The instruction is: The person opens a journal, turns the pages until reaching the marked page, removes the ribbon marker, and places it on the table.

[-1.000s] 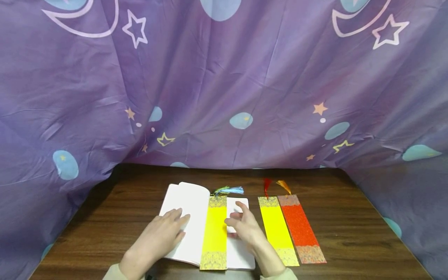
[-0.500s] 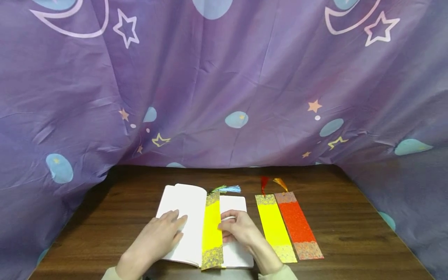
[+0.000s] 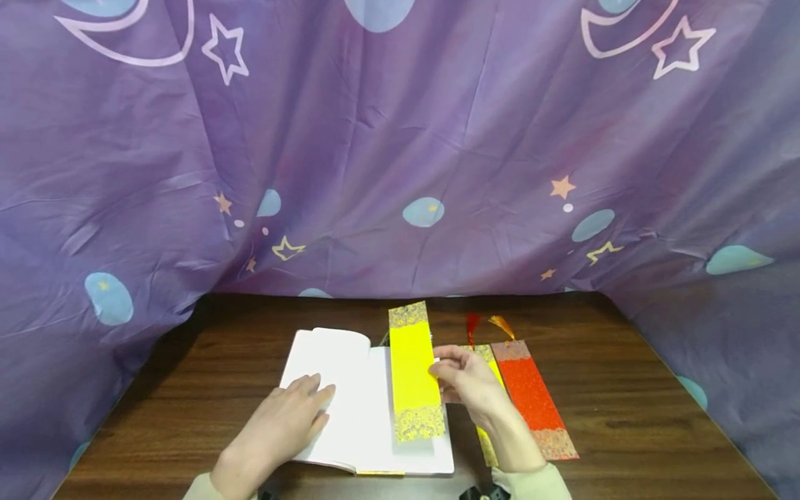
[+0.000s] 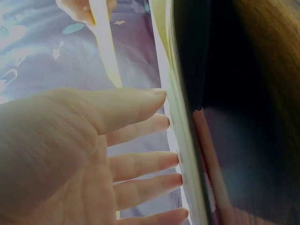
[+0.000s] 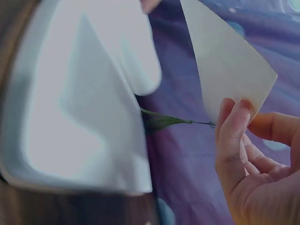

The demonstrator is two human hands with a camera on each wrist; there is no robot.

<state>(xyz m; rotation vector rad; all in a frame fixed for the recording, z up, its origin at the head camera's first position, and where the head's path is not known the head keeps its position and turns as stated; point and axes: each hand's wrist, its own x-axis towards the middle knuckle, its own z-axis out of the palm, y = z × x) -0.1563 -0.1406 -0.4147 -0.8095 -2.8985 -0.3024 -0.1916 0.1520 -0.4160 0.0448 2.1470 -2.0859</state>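
In the head view my left hand (image 3: pixel 284 420) rests on the left page of an open book (image 3: pixel 369 423), its fingers fairly straight. The left wrist view shows those fingertips touching the page beside the book's edge (image 4: pixel 180 98). Between thumb and fingers, my right hand (image 3: pixel 471 385) pinches the right edge of a yellow bookmark (image 3: pixel 415 368) with patterned ends. The bookmark is raised above the right page and tilted; its pale back (image 5: pixel 225 61) shows in the right wrist view. There, a green tassel (image 5: pixel 161 123) hangs near the hand; whose it is, I cannot tell.
Right of the book lie a second yellow bookmark (image 3: pixel 487 444), partly behind my right hand, and a red bookmark (image 3: pixel 534 396). A narrow yellow strip (image 3: pixel 380 473) shows at the book's lower edge. A purple curtain (image 3: pixel 350 139) stands behind the brown table (image 3: pixel 625 403).
My right hand has closed on the yellow bookmark's edge and lifted it off the book, up and to the right. The left hand has stayed on the left page.
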